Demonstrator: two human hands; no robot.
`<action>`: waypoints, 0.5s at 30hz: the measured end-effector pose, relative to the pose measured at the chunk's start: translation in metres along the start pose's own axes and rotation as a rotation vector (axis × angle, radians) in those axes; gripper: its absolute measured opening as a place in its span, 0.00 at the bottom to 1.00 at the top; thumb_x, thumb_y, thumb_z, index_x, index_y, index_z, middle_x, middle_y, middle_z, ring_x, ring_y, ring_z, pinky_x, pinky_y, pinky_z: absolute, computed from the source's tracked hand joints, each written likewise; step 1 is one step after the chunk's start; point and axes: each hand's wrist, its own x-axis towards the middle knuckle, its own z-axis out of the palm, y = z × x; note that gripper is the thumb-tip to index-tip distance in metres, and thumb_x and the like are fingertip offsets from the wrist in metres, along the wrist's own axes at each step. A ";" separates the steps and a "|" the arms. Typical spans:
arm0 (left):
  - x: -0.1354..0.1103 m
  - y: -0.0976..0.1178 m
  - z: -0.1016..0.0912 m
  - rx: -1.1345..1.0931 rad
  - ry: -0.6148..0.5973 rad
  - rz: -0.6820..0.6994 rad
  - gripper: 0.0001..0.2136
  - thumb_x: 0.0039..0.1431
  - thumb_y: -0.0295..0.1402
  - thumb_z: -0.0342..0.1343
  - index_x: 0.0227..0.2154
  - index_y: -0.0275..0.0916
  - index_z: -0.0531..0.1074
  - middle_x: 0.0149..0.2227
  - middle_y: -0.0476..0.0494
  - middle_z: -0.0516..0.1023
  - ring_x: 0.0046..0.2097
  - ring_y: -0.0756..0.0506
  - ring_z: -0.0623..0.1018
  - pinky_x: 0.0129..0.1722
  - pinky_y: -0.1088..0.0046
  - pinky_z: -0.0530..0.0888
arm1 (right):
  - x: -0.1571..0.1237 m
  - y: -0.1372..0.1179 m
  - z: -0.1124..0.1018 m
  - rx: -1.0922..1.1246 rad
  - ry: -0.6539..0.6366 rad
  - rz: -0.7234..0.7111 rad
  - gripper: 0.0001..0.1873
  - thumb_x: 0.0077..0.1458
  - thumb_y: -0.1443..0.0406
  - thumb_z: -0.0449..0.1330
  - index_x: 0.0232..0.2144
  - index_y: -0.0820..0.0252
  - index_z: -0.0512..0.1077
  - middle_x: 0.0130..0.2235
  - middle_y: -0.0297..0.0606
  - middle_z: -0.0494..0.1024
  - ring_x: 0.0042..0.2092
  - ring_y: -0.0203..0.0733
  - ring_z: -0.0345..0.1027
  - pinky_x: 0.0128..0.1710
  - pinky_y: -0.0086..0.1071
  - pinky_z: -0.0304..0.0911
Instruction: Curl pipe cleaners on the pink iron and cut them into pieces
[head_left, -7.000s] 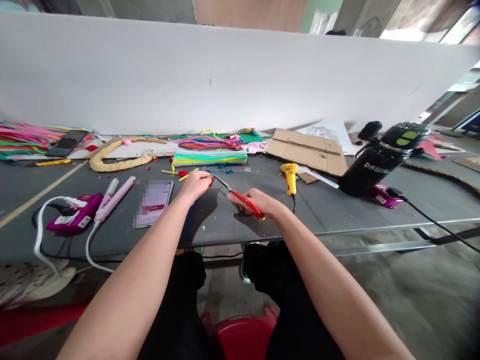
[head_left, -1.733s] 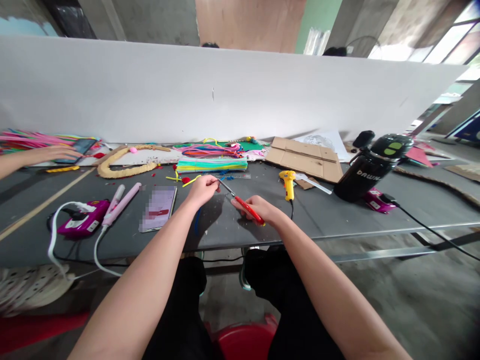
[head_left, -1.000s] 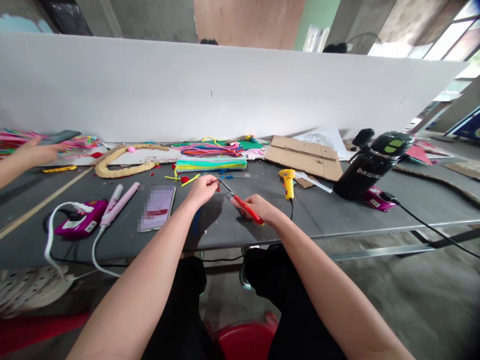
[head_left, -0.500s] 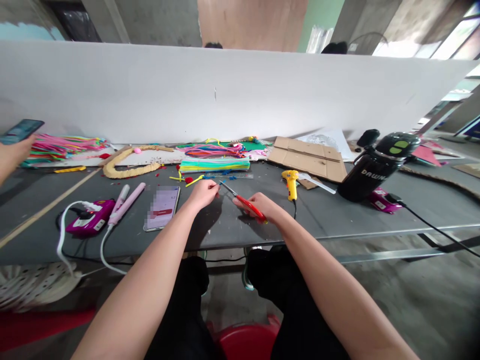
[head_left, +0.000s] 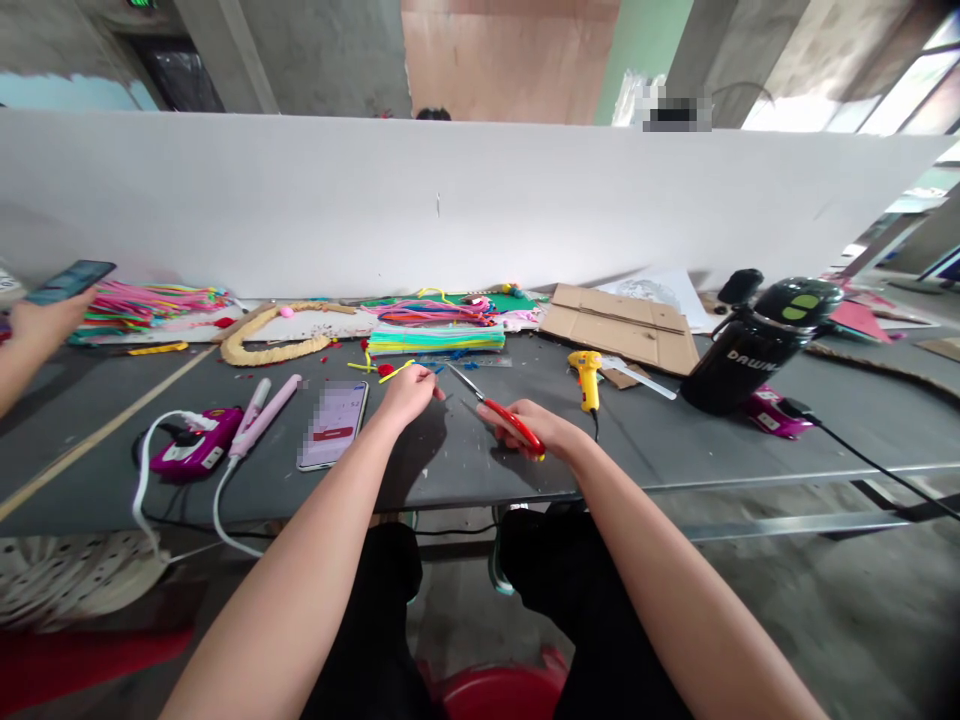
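My right hand (head_left: 534,430) grips red-handled scissors (head_left: 501,412), whose blades point up and left toward my left hand. My left hand (head_left: 409,390) is closed in a pinch on something small that I cannot make out, just left of the blade tips. Both hands rest on the grey table (head_left: 675,430) near its front edge. A phone (head_left: 334,438) lies face up to the left of my left hand. Behind my hands lies a stack of coloured pipe cleaners (head_left: 436,338).
A yellow glue gun (head_left: 586,375), flat cardboard (head_left: 619,325) and a black bottle (head_left: 757,345) lie to the right. A magenta glue gun (head_left: 193,455) and a pink wand (head_left: 266,415) lie to the left. Another person's hand (head_left: 41,320) holds a phone (head_left: 71,281) at far left. A white board (head_left: 450,200) stands behind.
The view has shifted slightly. The scissor blades now stand a little apart from my left hand. The other person's hand has lifted a phone off the table at the far left.
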 end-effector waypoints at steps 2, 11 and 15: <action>-0.001 0.001 0.001 -0.028 0.019 0.001 0.11 0.57 0.36 0.49 0.28 0.39 0.74 0.30 0.45 0.82 0.27 0.46 0.70 0.28 0.71 0.61 | 0.000 0.000 0.000 -0.030 -0.017 -0.020 0.33 0.45 0.37 0.60 0.22 0.62 0.65 0.16 0.28 0.62 0.14 0.29 0.52 0.13 0.26 0.49; -0.001 0.002 0.003 -0.062 0.037 0.088 0.10 0.59 0.37 0.49 0.27 0.40 0.73 0.30 0.46 0.81 0.28 0.47 0.71 0.28 0.72 0.62 | -0.003 -0.003 0.000 -0.137 -0.008 -0.040 0.32 0.48 0.38 0.58 0.20 0.61 0.64 0.17 0.29 0.62 0.16 0.30 0.53 0.16 0.27 0.51; -0.003 0.005 0.006 -0.058 0.016 0.107 0.11 0.59 0.37 0.50 0.27 0.39 0.74 0.31 0.45 0.81 0.30 0.46 0.72 0.30 0.72 0.63 | 0.000 0.001 0.000 -0.150 -0.009 -0.064 0.32 0.47 0.37 0.58 0.19 0.60 0.62 0.17 0.30 0.62 0.17 0.30 0.54 0.16 0.27 0.50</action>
